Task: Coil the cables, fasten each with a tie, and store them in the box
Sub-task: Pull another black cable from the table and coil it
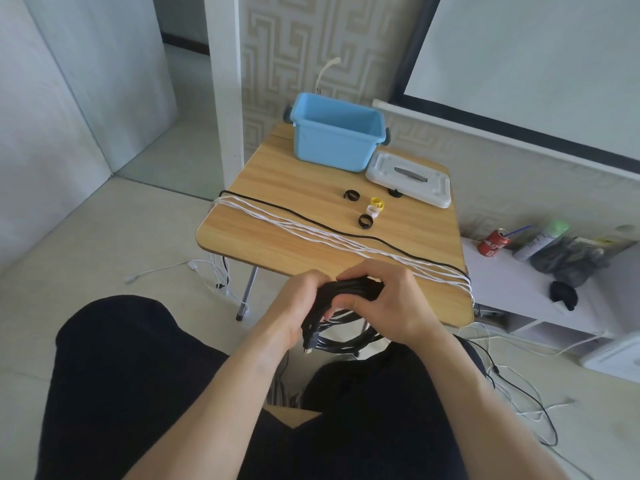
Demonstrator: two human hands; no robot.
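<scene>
Lid right of box on table

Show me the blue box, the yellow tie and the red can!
blue box (329,145): head view, on its front wall.
yellow tie (377,203): head view, on its loop.
red can (493,243): head view, on its side.

Left hand and right hand meet at centre, forearms converging, fingers of both curled around a coiled black cable bundle.
</scene>
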